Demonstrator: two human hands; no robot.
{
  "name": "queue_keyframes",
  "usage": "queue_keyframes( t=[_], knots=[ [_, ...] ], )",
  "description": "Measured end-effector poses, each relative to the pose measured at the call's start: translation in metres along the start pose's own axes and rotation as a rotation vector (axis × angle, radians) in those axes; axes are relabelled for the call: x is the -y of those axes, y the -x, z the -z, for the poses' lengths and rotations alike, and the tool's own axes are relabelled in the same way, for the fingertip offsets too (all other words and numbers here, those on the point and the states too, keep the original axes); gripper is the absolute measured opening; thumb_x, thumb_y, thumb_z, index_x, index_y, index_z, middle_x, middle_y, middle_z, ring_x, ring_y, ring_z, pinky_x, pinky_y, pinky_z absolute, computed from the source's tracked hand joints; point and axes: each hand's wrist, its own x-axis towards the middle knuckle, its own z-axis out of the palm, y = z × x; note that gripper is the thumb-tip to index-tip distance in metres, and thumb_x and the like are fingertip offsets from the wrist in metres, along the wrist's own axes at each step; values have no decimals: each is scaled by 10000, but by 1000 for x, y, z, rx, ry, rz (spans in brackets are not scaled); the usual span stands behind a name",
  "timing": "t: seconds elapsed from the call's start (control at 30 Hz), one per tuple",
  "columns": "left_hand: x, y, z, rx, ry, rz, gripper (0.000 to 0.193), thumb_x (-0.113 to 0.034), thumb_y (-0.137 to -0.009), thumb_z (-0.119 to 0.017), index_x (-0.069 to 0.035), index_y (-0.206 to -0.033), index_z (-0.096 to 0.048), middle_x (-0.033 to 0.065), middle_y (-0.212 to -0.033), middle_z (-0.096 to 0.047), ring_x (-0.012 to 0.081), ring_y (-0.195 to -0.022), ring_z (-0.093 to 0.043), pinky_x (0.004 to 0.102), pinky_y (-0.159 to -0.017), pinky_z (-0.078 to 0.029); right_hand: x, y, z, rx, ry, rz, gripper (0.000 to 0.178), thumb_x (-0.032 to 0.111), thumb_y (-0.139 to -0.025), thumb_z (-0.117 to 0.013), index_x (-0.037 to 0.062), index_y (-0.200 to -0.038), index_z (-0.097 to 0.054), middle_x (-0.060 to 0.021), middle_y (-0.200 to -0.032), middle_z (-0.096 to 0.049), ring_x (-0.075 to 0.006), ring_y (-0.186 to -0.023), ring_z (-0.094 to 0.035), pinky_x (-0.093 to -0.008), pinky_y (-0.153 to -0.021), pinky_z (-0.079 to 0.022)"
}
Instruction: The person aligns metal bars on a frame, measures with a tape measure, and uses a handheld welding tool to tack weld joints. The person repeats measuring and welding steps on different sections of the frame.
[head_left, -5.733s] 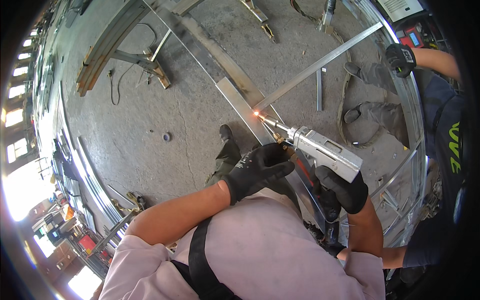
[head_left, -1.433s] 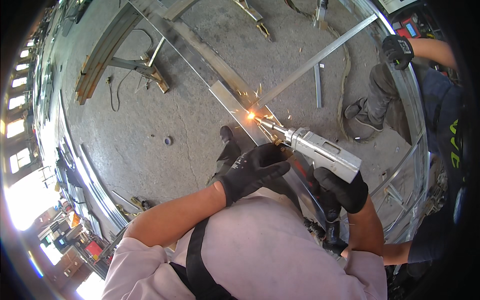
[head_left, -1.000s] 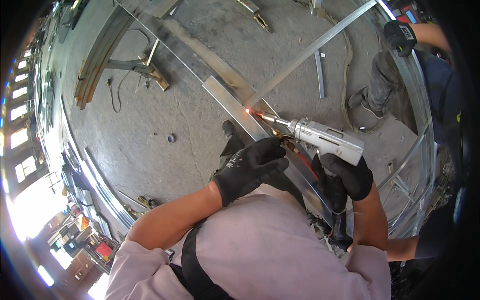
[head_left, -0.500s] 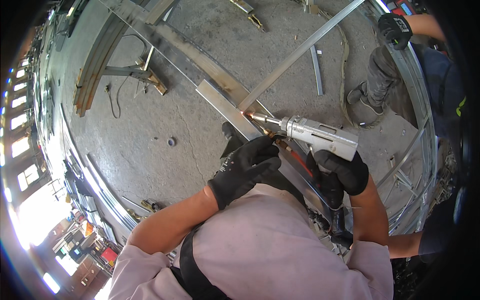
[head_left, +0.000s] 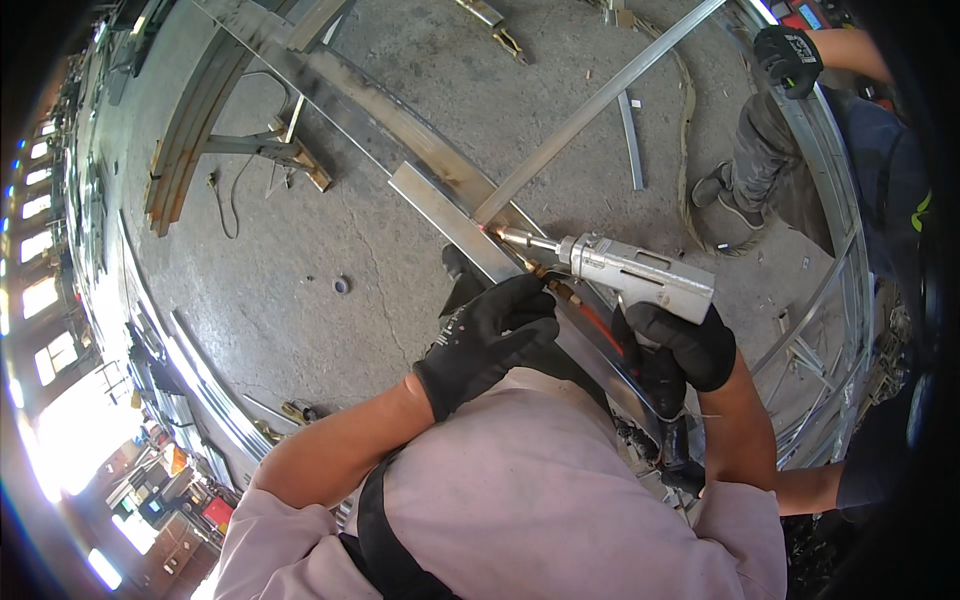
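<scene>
My right hand, in a black glove, is wrapped around the handle of a silver welding gun. The gun's narrow nozzle points left, and a small orange glow shows at its tip, close to where a slim metal bar meets a flat metal profile. A brass-ended feed tube with a red section runs below the gun. My left hand, also gloved in black, is closed with bent fingers beside the brass end of that tube. What its fingers grip, if anything, is hidden.
A long steel beam runs to the upper left. Rusty beams on a stand are at the left. A co-worker's gloved hand rests on a metal frame at the right. A cable and a roll of tape lie on the floor.
The metal pieces sit very slightly farther left in the picture. Both hands and the welding gun keep nearly the same pose, and the glow at the nozzle continues.
</scene>
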Motion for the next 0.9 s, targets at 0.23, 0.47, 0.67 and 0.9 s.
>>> queue_keyframes(
  t=[0.23, 0.47, 0.67, 0.9],
  knots=[
    [-1, -1, 1, 10, -35, -14, 708, -163, -1024, -738, 30, -1601, -376, 140, -1426, -621, 211, -1307, -618, 354, -1043, -557, 0, 0, 1, 8, -4, 1, 285, 226, -995, -728, -22, -1133, -697, -81, -858, -713, -171, -692, -674, -306, -628, -536],
    [-3, 0, 1, 24, 11, 19, 705, -171, -1024, -739, 30, -1597, -381, 138, -1419, -616, 207, -1313, -608, 357, -1067, -543, -1, 0, 3, 20, 15, -5, 291, 214, -994, -724, -22, -1162, -689, -79, -865, -714, -166, -692, -671, -303, -633, -540],
    [-5, 1, 0, 22, 12, 33, 700, -174, -1024, -736, 12, -1601, -386, 123, -1412, -612, 193, -1307, -603, 347, -1069, -540, -1, 0, 1, 6, 17, 13, 283, 198, -1000, -714, -24, -1174, -686, -77, -877, -716, -161, -695, -669, -302, -637, -538],
    [-4, 0, 1, 26, 28, 34, 692, -169, -1023, -735, -15, -1605, -394, 96, -1398, -602, 176, -1304, -596, 337, -1044, -546, 1, 1, 2, 9, 55, 25, 279, 200, -1002, -709, -14, -1180, -688, -68, -894, -716, -154, -733, -666, -303, -672, -532]
  ],
)
